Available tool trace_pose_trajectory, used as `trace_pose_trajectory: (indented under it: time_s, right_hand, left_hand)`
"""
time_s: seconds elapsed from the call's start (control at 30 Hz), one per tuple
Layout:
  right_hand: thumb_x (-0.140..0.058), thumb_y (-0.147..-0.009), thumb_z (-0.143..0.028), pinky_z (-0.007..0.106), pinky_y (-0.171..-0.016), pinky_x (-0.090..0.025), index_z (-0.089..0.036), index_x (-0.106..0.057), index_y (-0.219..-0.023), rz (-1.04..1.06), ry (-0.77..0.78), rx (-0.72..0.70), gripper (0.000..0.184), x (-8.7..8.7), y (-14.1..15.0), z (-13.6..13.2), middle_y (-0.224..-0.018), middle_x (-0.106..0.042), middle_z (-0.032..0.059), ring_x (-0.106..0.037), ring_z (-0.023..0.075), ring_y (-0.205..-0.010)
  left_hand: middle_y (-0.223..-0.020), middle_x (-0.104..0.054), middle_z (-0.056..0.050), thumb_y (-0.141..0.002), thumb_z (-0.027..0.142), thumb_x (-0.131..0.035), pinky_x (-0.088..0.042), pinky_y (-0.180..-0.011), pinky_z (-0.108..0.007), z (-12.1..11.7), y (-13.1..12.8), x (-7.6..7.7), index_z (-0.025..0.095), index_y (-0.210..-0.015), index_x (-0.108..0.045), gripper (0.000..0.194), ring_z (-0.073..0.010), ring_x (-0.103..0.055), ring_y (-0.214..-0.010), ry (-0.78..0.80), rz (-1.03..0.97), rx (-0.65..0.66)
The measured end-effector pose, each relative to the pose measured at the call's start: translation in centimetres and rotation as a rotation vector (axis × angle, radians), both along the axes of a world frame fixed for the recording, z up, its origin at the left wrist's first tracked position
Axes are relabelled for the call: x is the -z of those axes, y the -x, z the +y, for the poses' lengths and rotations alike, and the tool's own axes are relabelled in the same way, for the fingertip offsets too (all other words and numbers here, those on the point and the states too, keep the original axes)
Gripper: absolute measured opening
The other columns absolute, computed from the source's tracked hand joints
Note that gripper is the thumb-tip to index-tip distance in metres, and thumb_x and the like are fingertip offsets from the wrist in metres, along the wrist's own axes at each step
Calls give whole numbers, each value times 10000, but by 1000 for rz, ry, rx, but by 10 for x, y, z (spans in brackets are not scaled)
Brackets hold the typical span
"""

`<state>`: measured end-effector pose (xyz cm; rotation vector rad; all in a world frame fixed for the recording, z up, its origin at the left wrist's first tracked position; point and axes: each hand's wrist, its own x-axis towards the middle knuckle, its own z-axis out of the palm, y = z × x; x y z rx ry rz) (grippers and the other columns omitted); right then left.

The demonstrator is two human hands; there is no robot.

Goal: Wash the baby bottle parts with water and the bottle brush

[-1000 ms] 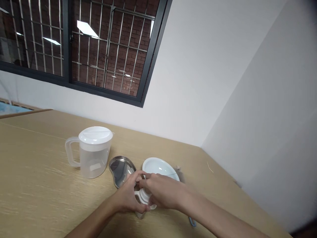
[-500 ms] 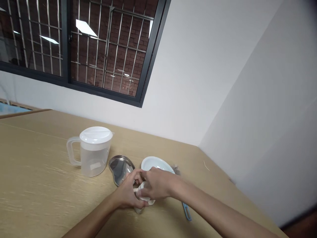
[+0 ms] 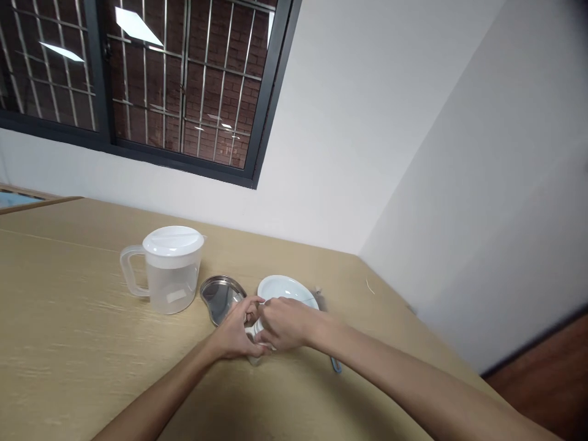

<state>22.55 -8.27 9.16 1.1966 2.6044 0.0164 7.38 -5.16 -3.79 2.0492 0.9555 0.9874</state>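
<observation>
Both my hands meet over a small white object [image 3: 255, 331] standing on the wooden table [image 3: 68, 343]. My left hand [image 3: 236, 334] wraps round its side and lower part. My right hand [image 3: 285, 323] closes over its top. Most of the object is hidden by my fingers, so I cannot make out what it is. Just behind my hands lie a shiny metal dish [image 3: 221, 297] and a white plate [image 3: 285, 289].
A translucent plastic jug [image 3: 168, 269] with a white lid stands at the left of the dish. A blue handle tip [image 3: 335, 365] pokes out under my right forearm. White walls meet in a corner at the table's far right; a barred window is above.
The view has shifted, so everything sits a little higher and further left in the frame. My hands stay clasped on the small white object, with the fingers slightly rearranged.
</observation>
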Motion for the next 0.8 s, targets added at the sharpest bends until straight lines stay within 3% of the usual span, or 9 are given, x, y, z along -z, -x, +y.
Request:
trace_pose_trajectory:
  time_s: [0.13, 0.2, 0.3, 0.4, 0.5, 0.63, 0.7, 0.8]
  right_hand:
    - [-573, -843, -362, 332, -668, -462, -138, -712, -907, -4, -31, 81, 271, 1, 7, -2, -853, -723, 143, -700, 294, -794]
    - [-592, -826, -405, 308, -626, -446, -162, -706, -940, 38, 27, 138, 291, -1, 3, -2, -841, -719, 122, -691, 275, -767]
    - [-558, -839, -566, 285, -573, -424, -178, -683, -1022, 175, 152, 216, 447, -6, -15, 0, -821, -707, 98, -666, 246, -721]
    - [-449, -899, -632, 291, -660, -452, -165, -619, -1178, 397, 141, 290, 570, -5, -38, 4, -957, -706, 112, -658, 225, -811]
    - [-506, -885, -628, 283, -719, -458, -176, -594, -1213, 524, 193, 289, 565, 5, -54, 8, -1013, -690, 90, -638, 199, -848]
    - [-757, -723, -523, 259, -692, -441, -182, -641, -1082, 702, 245, 263, 508, 29, -59, 18, -927, -646, 32, -587, 163, -790]
    - [-782, -704, -501, 262, -724, -440, -180, -657, -1023, 814, 294, 294, 469, 39, -57, 26, -919, -628, 22, -578, 160, -814]
    - [-778, -705, -534, 266, -741, -444, -171, -650, -1003, 893, 366, 331, 487, 46, -55, 37, -906, -620, 18, -576, 155, -817]
  left_hand:
    - [-913, -587, -3, -492, 248, -797, -434, -927, -397, -2, -1, -2, 215, -1305, -471, 876, -236, -549, -929, -39, -2, 12]
    - [-934, -608, -9, -503, 262, -798, -429, -943, -408, -3, -1, -2, 211, -1291, -487, 850, -237, -566, -929, -51, -5, 10]
    - [-1013, -661, -29, -540, 309, -815, -433, -961, -413, -2, 0, -2, 226, -1275, -514, 799, -255, -598, -983, -8, -41, 29]
    - [-1048, -713, -42, -574, 343, -839, -418, -1001, -411, 2, 2, -3, 232, -1295, -509, 800, -276, -611, -1070, 88, -113, 68]
    - [-1100, -727, -73, -646, 344, -814, -428, -995, -398, 4, 3, -5, 212, -1355, -462, 803, -271, -629, -1084, 187, -193, 128]
    - [-1187, -698, -99, -642, 334, -815, -461, -952, -403, 2, 1, -6, 204, -1393, -426, 856, -271, -652, -1046, 225, -223, 174]
    - [-1182, -697, -98, -575, 348, -858, -465, -948, -421, 0, -1, -7, 208, -1375, -447, 910, -294, -644, -1066, 209, -207, 130]
    - [-1099, -719, -92, -575, 378, -864, -475, -935, -425, -2, -2, -10, 196, -1304, -496, 837, -308, -640, -1081, 214, -210, 21]
